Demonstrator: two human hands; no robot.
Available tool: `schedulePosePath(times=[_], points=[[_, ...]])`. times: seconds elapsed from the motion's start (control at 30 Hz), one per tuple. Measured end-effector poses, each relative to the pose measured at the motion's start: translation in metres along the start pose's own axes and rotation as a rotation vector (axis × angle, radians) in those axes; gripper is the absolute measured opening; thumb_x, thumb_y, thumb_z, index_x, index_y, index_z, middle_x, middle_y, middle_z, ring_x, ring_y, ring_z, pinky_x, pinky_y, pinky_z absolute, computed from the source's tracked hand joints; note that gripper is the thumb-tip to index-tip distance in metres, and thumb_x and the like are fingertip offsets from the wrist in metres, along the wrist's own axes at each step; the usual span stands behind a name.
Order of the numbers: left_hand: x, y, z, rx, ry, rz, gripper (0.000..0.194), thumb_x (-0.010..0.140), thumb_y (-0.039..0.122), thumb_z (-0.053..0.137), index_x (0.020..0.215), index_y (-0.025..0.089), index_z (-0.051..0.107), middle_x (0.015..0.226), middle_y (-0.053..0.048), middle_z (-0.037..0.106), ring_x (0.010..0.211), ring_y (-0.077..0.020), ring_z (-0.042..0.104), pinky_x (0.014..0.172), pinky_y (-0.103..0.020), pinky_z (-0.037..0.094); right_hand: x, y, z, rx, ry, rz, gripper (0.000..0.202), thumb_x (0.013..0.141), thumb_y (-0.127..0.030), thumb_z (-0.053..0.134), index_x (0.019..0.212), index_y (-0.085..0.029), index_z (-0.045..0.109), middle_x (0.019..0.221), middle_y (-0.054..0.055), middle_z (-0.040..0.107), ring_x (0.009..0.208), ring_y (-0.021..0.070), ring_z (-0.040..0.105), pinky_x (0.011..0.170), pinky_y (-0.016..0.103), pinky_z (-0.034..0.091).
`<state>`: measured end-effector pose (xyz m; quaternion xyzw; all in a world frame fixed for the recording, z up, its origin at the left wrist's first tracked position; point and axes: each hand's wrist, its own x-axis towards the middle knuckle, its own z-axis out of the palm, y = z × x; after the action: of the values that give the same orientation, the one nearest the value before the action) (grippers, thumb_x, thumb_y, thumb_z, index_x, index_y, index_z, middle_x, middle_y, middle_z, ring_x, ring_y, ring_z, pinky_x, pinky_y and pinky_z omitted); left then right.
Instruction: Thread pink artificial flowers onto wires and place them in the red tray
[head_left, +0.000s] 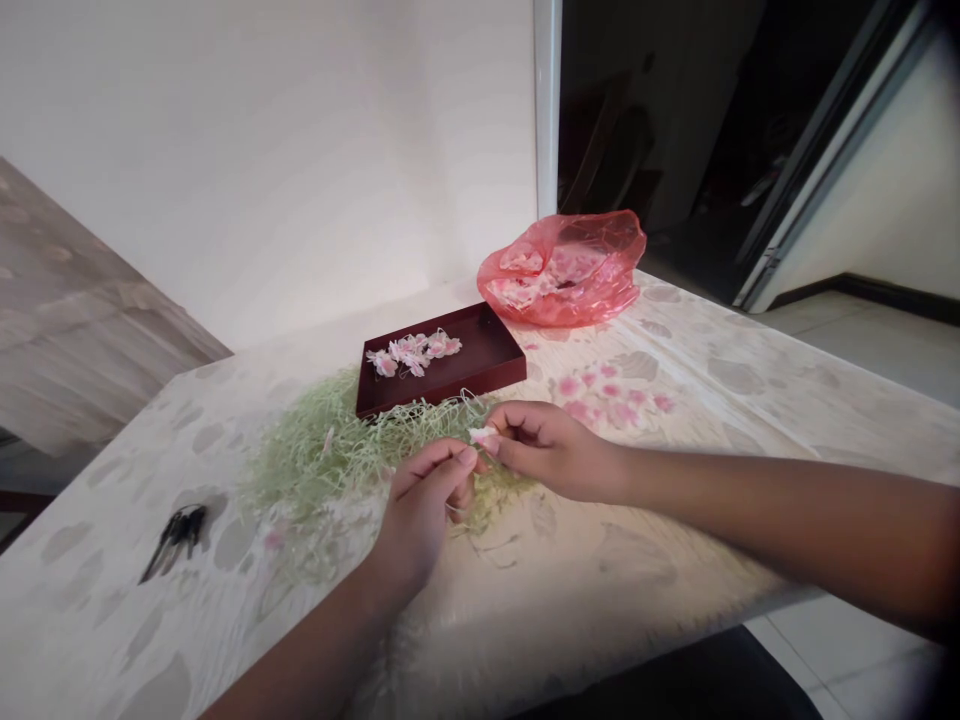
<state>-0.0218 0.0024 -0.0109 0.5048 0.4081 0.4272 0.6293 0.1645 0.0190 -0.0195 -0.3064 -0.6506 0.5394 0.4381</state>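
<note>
My right hand point(547, 448) pinches a small white and pink artificial flower point(484, 434) between thumb and fingertips. Close beside it, my left hand point(429, 500) is closed in a pinch, its fingertips near the flower; what it grips, perhaps a thin strand, is too small to make out. Under and behind both hands spreads a heap of pale green shredded paper point(311, 455). Just beyond the heap sits a shallow dark red box point(480, 345). Several pink and white flowers point(415, 352) lie in its left half.
A translucent red plastic bag point(600, 290) holding more pink and white flowers stands at the back right. Loose pink petals point(615, 395) are scattered right of the box. A bunch of keys point(176, 535) lies at the left on the patterned tablecloth point(630, 560). A white wall point(300, 150) rises behind.
</note>
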Motion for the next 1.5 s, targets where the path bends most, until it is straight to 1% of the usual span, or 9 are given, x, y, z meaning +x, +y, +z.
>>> schedulePosePath(times=[0.2,0.37,0.6,0.73,0.87,1.07,1.3,1.4,1.5], points=[[-0.002,-0.003,-0.005,0.106,0.0,0.024,0.024,0.085,0.038,0.069,0.07,0.019,0.066,0.049,0.007,0.034,0.046,-0.0081,0.026,0.046,-0.024,0.02,-0.002,0.001,-0.001,0.002,-0.012,-0.038,0.032,0.094,-0.045,0.062,0.079,-0.018,0.051,0.065,-0.005,0.043,0.057,0.0096,0.036,0.052,0.025,0.03],[-0.002,-0.002,-0.006,0.163,0.005,0.048,0.025,0.083,0.038,0.071,0.068,0.019,0.066,0.048,0.007,0.038,0.045,-0.0079,0.028,0.046,-0.024,0.021,-0.002,0.001,-0.001,0.06,-0.04,-0.003,0.033,0.093,-0.046,0.063,0.079,-0.018,0.052,0.064,-0.005,0.046,0.056,0.0093,0.038,0.052,0.025,0.031],[-0.008,0.002,-0.001,0.141,0.0,0.023,0.025,0.083,0.038,0.072,0.068,0.019,0.067,0.048,0.007,0.035,0.046,-0.0078,0.027,0.047,-0.024,0.022,-0.004,-0.004,-0.001,0.092,-0.034,-0.045,0.035,0.088,-0.047,0.069,0.077,-0.018,0.052,0.065,-0.005,0.043,0.057,0.0092,0.037,0.053,0.025,0.03],[-0.011,0.001,-0.001,0.152,-0.011,0.03,0.026,0.084,0.039,0.072,0.069,0.02,0.067,0.05,0.006,0.035,0.048,-0.0083,0.029,0.048,-0.024,0.023,-0.004,-0.004,0.0,0.048,-0.033,-0.085,0.034,0.086,-0.043,0.071,0.074,-0.018,0.052,0.068,-0.004,0.044,0.061,0.0098,0.038,0.055,0.025,0.031],[-0.01,0.001,-0.001,0.164,-0.011,0.032,0.025,0.086,0.04,0.071,0.071,0.02,0.069,0.051,0.007,0.035,0.049,-0.0081,0.029,0.048,-0.024,0.023,-0.004,-0.006,-0.002,0.047,-0.001,-0.076,0.031,0.088,-0.04,0.069,0.074,-0.018,0.052,0.068,-0.004,0.044,0.061,0.01,0.037,0.055,0.026,0.031],[-0.012,0.003,0.001,0.211,0.006,0.081,0.024,0.087,0.041,0.072,0.074,0.021,0.071,0.052,0.006,0.038,0.05,-0.0087,0.03,0.048,-0.024,0.023,-0.005,-0.013,-0.007,-0.029,-0.046,-0.085,0.02,0.088,-0.031,0.066,0.077,-0.017,0.057,0.07,-0.002,0.05,0.062,0.0107,0.042,0.055,0.026,0.034],[-0.017,0.006,0.004,0.317,0.031,0.167,0.019,0.089,0.039,0.07,0.084,0.022,0.077,0.054,0.005,0.041,0.052,-0.0094,0.032,0.049,-0.024,0.026,-0.006,-0.017,-0.007,-0.045,-0.01,-0.108,0.023,0.089,-0.031,0.066,0.074,-0.017,0.055,0.072,-0.001,0.05,0.063,0.0106,0.042,0.056,0.026,0.035],[-0.017,0.006,0.006,0.347,0.017,0.177,0.021,0.09,0.039,0.068,0.084,0.021,0.077,0.055,0.004,0.042,0.052,-0.0094,0.033,0.049,-0.024,0.026,-0.007,-0.016,-0.006,-0.054,-0.011,-0.103,0.022,0.088,-0.03,0.067,0.075,-0.017,0.056,0.071,-0.001,0.051,0.062,0.0105,0.042,0.056,0.025,0.035],[-0.018,0.005,0.006,0.348,0.013,0.185,0.022,0.09,0.039,0.067,0.084,0.02,0.077,0.055,0.005,0.042,0.052,-0.009,0.033,0.049,-0.023,0.026,-0.007,-0.017,-0.006,-0.064,0.002,-0.12,0.024,0.087,-0.031,0.067,0.073,-0.016,0.054,0.07,-0.001,0.05,0.062,0.0102,0.042,0.055,0.025,0.034]])
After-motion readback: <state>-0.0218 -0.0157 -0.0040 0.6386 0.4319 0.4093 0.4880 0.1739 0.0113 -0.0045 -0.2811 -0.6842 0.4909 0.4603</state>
